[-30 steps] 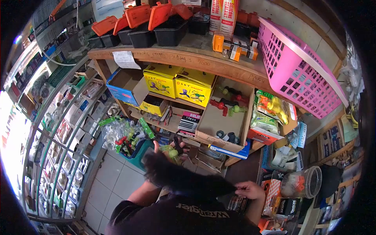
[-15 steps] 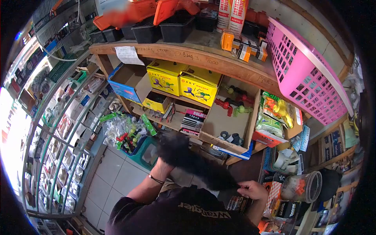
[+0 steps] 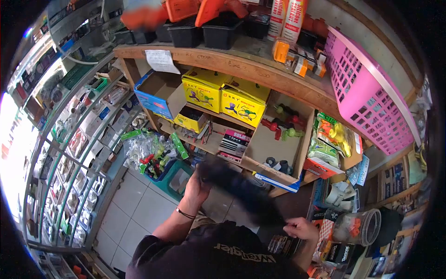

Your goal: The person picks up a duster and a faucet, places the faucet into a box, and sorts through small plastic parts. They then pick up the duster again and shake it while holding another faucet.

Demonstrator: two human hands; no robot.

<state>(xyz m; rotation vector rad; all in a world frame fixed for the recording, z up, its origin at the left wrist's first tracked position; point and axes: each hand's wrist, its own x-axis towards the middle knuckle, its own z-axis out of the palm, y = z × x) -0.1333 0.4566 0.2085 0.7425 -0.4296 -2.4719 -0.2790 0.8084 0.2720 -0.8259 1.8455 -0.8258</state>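
Note:
A long dark item [image 3: 241, 193], blurred by motion, stretches across in front of the dark shirt. At its upper left end my left hand [image 3: 197, 188] is closed round it, a thin dark band on the wrist. My right hand [image 3: 301, 229] pinches the lower right end. What the item is cannot be made out. Just beyond my left hand stands a teal stool [image 3: 169, 183] with bagged coloured parts [image 3: 151, 156] heaped on it. An open cardboard box [image 3: 278, 149] with red, green and grey fittings lies ahead.
Yellow boxes [image 3: 244, 103] and a blue box [image 3: 158, 95] fill the shelf ahead. A pink basket [image 3: 371, 93] stands at the upper right, a clear jar [image 3: 367, 227] at the lower right. Glass shelving [image 3: 83, 172] runs along the left above floor tiles.
The dark item's left end and my left hand are slightly higher, with more of the fingers showing. The view has shifted a little, moving the shelves right in the picture.

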